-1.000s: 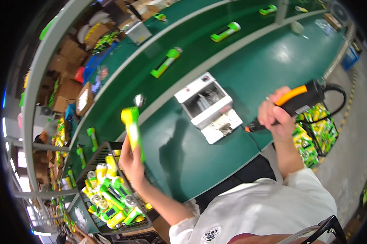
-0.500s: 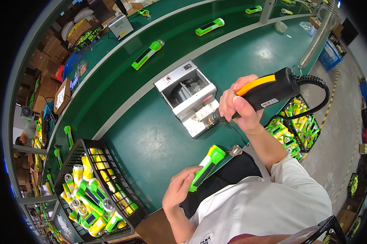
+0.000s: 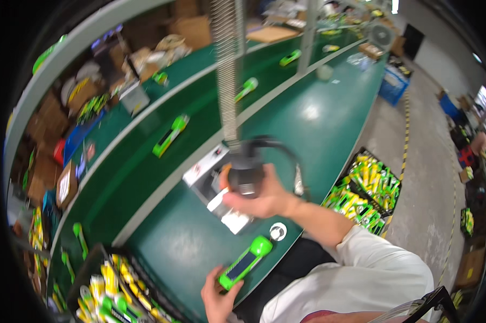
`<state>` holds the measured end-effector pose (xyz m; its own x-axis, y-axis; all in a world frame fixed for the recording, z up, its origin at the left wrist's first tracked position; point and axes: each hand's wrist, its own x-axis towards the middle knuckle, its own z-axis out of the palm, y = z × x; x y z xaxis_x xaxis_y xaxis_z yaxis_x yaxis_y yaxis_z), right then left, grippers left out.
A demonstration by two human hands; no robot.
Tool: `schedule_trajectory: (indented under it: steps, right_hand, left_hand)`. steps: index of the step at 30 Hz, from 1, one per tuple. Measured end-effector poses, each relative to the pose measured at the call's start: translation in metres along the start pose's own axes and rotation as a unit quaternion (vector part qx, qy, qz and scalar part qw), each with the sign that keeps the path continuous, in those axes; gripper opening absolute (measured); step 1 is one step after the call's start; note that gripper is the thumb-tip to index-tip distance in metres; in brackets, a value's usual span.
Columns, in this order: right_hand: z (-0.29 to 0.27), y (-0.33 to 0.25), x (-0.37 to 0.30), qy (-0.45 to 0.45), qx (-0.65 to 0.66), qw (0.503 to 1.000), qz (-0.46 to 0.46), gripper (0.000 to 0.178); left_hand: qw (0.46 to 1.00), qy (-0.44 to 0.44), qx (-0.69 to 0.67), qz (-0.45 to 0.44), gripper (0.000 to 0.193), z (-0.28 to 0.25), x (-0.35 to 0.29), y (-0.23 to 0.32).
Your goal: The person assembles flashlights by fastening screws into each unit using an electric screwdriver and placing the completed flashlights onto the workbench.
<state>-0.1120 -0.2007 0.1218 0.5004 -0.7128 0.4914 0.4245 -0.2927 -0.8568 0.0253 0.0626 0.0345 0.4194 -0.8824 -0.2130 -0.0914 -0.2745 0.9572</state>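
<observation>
1. While the left hand (image 3: 217,299) rests at the near edge of the green worktop (image 3: 329,124), its fingers are clamped on the near end of a green flashlight (image 3: 245,263).
2. The flashlight lies flat on the worktop, its dark panel facing up and its rounded head pointing far and to the right.
3. Just beyond that head sits a small round silver disc (image 3: 278,231), close to it but apart.
4. The right hand (image 3: 259,196) is raised above the worktop, its fingers wrapped tight around the grip of an orange and black powered screwdriver (image 3: 245,175).
5. A coiled cable (image 3: 225,70) rises from the tool toward the top of the view, and a black cord (image 3: 286,151) loops off to its right.
6. Under the right hand stands a white fixture (image 3: 213,185), partly hidden by the hand and tool.
7. On the far conveyor belt (image 3: 146,156) more green flashlights (image 3: 170,135) lie spaced apart.
8. At the near left a wire basket (image 3: 105,290) holds many green and yellow flashlights; a second crate (image 3: 369,185) stands on the floor at the right.
</observation>
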Motion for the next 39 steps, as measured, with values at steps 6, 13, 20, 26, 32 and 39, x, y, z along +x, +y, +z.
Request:
schedule_trajectory:
  steps: [6,13,20,26,32,39]
  right_hand:
    - [-0.003,-0.014,0.009,0.011,0.036,0.994,0.105,0.018]
    - [-0.010,-0.022,-0.012,0.041,0.129,0.990,0.029,0.018]
    - [0.028,-0.009,-0.047,-0.042,0.075,0.995,0.054,0.027]
    - [0.046,0.007,-0.062,-0.103,0.043,0.993,0.045,0.030]
    - [0.057,0.012,-0.068,-0.050,0.064,0.993,0.087,0.029]
    - [0.065,0.016,-0.070,0.013,0.062,0.994,0.092,0.026]
  left_hand:
    - [0.949,0.055,0.192,0.244,0.054,0.025,0.012,0.001]
    - [0.936,0.048,0.211,0.279,0.055,0.036,0.036,-0.002]
    - [0.946,0.053,0.220,0.232,0.089,0.043,0.031,-0.008]
    - [0.948,0.077,0.207,0.229,0.100,0.044,0.026,-0.011]
    - [0.954,0.079,0.176,0.231,0.108,0.043,0.029,-0.013]
    - [0.957,0.079,0.167,0.223,0.109,0.041,0.029,-0.017]
